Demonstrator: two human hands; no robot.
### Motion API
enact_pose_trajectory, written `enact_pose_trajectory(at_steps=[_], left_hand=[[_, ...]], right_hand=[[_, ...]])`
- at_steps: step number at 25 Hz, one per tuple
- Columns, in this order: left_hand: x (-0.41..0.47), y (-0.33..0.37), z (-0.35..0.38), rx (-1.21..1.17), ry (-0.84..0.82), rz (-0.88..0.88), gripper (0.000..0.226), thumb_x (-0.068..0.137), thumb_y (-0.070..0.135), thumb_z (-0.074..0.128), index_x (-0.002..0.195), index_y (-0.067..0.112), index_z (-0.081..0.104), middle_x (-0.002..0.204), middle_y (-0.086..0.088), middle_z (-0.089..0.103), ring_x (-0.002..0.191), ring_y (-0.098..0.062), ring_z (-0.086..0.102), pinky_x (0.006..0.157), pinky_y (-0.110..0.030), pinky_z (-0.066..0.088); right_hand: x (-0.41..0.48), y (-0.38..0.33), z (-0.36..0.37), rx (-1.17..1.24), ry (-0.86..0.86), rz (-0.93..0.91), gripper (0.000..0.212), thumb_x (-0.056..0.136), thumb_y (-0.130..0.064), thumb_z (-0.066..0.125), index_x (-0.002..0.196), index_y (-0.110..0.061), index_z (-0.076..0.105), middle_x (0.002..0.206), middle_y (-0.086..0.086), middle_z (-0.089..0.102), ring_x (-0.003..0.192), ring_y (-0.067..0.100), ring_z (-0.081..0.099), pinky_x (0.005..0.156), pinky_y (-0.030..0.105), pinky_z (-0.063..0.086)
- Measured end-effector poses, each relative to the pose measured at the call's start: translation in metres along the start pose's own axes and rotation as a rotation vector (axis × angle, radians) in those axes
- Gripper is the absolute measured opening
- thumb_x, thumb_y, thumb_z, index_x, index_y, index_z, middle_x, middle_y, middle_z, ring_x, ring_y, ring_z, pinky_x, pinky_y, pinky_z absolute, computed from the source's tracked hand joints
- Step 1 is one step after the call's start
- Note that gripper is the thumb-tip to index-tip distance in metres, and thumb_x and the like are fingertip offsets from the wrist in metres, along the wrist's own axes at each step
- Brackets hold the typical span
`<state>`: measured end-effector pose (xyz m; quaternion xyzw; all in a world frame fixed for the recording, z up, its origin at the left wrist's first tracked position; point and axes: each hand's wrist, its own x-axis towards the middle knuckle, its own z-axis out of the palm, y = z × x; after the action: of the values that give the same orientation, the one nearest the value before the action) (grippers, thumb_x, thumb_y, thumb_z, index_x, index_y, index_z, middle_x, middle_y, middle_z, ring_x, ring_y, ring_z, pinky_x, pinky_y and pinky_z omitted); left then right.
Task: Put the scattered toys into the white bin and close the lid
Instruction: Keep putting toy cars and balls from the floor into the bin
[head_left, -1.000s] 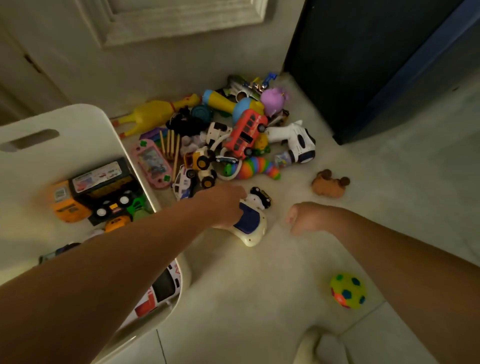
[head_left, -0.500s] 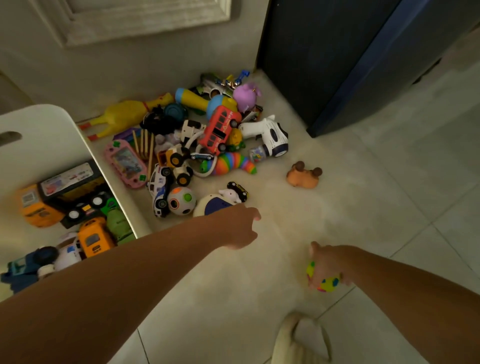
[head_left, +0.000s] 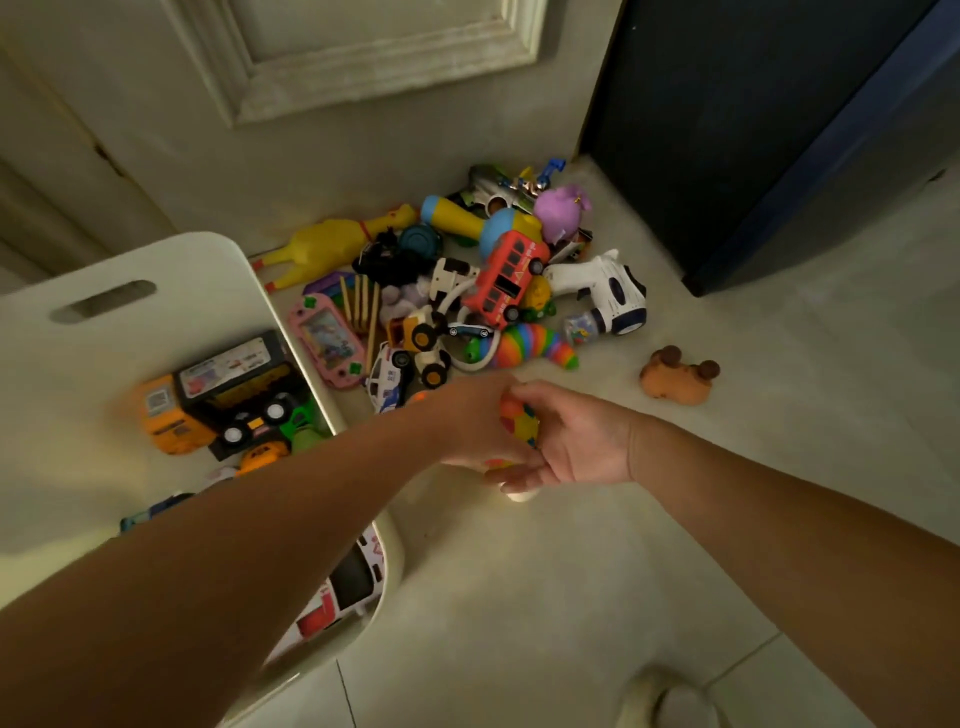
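Right hand (head_left: 576, 441) clasped a small yellow-and-orange patterned ball (head_left: 522, 426), thumb above and fingers curled beneath. The palm was turned towards the left hand (head_left: 467, 415), which lay against or just beside the ball's other side. The left hand's fingers were hidden, so whether it gripped anything could not be told. The ball looked light and slightly yielding. It seemed round enough to roll free, so it was best cupped around its widest part. Both forearms reached forward and low, meeting just above the pale tiled floor (head_left: 571, 571). Left of the left hand stood the open white plastic bin (head_left: 182, 270), with toy trucks (head_left: 228, 395) already inside. Just beyond the hands lay the heap of scattered toys (head_left: 415, 332), among them a red plastic bus (head_left: 506, 275) and a rainbow segmented slug (head_left: 535, 348). A brown bear-shaped toy (head_left: 678, 376) sat apart, off to the right of the right hand. No lid showed.
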<state>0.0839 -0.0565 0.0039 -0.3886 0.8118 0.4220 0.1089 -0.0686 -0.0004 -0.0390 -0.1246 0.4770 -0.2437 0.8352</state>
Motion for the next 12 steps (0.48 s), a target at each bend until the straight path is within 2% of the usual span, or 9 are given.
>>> enact_pose_trajectory(at_steps=[1,3,5,7,8,10,12], left_hand=[[-0.004,-0.004,-0.014,-0.029,0.052,-0.026,0.054,0.076,0.04,0.075,0.123,0.026,0.051,0.101,0.008,0.061,0.088,-0.011,0.057,0.073,-0.021,0.046],[-0.011,-0.012,-0.043,-0.13,0.221,-0.085,0.046,0.079,0.045,0.071,0.118,0.029,0.051,0.089,0.01,0.057,0.081,-0.008,0.058,0.068,-0.021,0.047],[-0.016,-0.022,-0.069,-0.254,0.423,-0.142,0.054,0.079,0.05,0.069,0.125,0.031,0.048,0.086,0.013,0.054,0.077,-0.006,0.057,0.063,-0.02,0.047],[-0.022,-0.032,-0.084,-0.337,0.571,-0.135,0.06,0.078,0.051,0.07,0.13,0.034,0.046,0.087,0.016,0.053,0.075,-0.002,0.057,0.061,-0.019,0.048],[-0.025,-0.037,-0.088,-0.355,0.619,-0.119,0.062,0.077,0.051,0.071,0.131,0.035,0.045,0.091,0.015,0.054,0.078,-0.002,0.059,0.063,-0.02,0.052],[-0.031,-0.044,-0.092,-0.374,0.679,-0.089,0.064,0.076,0.05,0.073,0.132,0.036,0.044,0.102,0.011,0.057,0.084,-0.004,0.062,0.07,-0.021,0.055],[-0.036,-0.047,-0.093,-0.389,0.714,-0.046,0.062,0.076,0.047,0.074,0.13,0.034,0.046,0.105,0.012,0.058,0.085,0.001,0.061,0.067,-0.009,0.051]], right_hand=[[0.005,-0.008,0.004,-0.003,0.052,-0.018,0.058,0.08,-0.054,0.061,0.123,-0.015,0.056,0.115,0.02,0.064,0.104,0.043,0.063,0.088,0.046,0.055],[0.021,-0.023,0.006,-0.092,0.338,-0.107,0.053,0.084,-0.057,0.057,0.113,-0.013,0.061,0.106,0.018,0.068,0.092,0.034,0.069,0.079,0.04,0.058],[0.039,-0.033,0.009,-0.189,0.638,-0.252,0.038,0.092,-0.047,0.054,0.101,-0.01,0.063,0.092,0.012,0.067,0.078,0.025,0.066,0.079,0.042,0.056],[0.054,-0.044,0.014,-0.323,0.887,-0.464,0.024,0.093,-0.036,0.057,0.097,-0.013,0.061,0.09,0.004,0.062,0.084,0.023,0.063,0.082,0.043,0.054],[0.06,-0.05,0.014,-0.456,0.993,-0.571,0.021,0.091,-0.033,0.059,0.103,-0.016,0.058,0.097,0.0,0.057,0.093,0.022,0.061,0.083,0.039,0.052],[0.071,-0.066,0.013,-0.799,1.06,-0.684,0.043,0.089,-0.028,0.062,0.13,-0.024,0.048,0.126,0.003,0.043,0.113,0.021,0.051,0.094,0.033,0.045],[0.087,-0.078,0.01,-1.057,1.018,-0.616,0.06,0.088,-0.031,0.064,0.142,-0.034,0.037,0.155,0.01,0.012,0.135,0.031,0.034,0.11,0.04,0.035]])
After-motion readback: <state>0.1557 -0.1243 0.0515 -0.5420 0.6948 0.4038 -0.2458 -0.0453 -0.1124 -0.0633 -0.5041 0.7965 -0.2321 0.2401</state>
